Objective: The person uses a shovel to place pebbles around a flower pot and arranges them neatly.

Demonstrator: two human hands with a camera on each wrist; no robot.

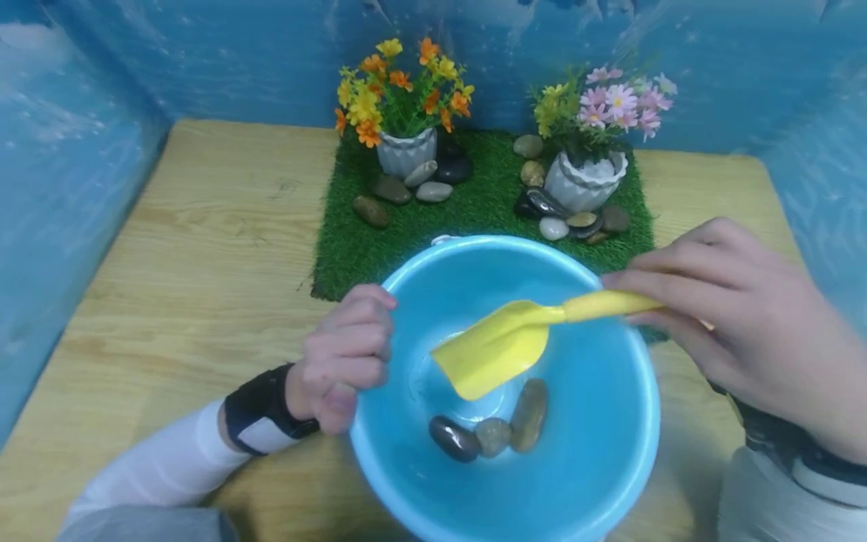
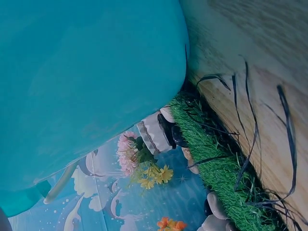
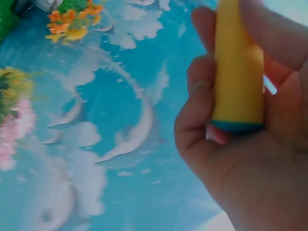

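A light blue bucket (image 1: pixel 637 452) stands in front of me in the head view, three stones at its bottom: a dark shiny stone (image 1: pixel 454 439), a small grey-brown stone (image 1: pixel 493 436) and a long brown stone (image 1: pixel 528 415). My left hand (image 1: pixel 348 357) grips the bucket's left rim with curled fingers. In the left wrist view, the bucket's outer wall (image 2: pixel 86 82) fills the upper left. Over the bucket, my right hand (image 1: pixel 731 309) holds a yellow toy shovel (image 1: pixel 497 350) by its handle, the blade pointing left above the stones. The right wrist view shows fingers around the handle (image 3: pixel 238 72).
Behind the bucket lies a green turf mat (image 1: pixel 474 207) on the wooden table (image 1: pixel 203 248). It bears a pot of orange and yellow flowers (image 1: pixel 406 150), a pot of pink flowers (image 1: pixel 582 181) and several stones (image 1: pixel 433 192). A blue sea-patterned backdrop (image 1: pixel 271 68) surrounds the table.
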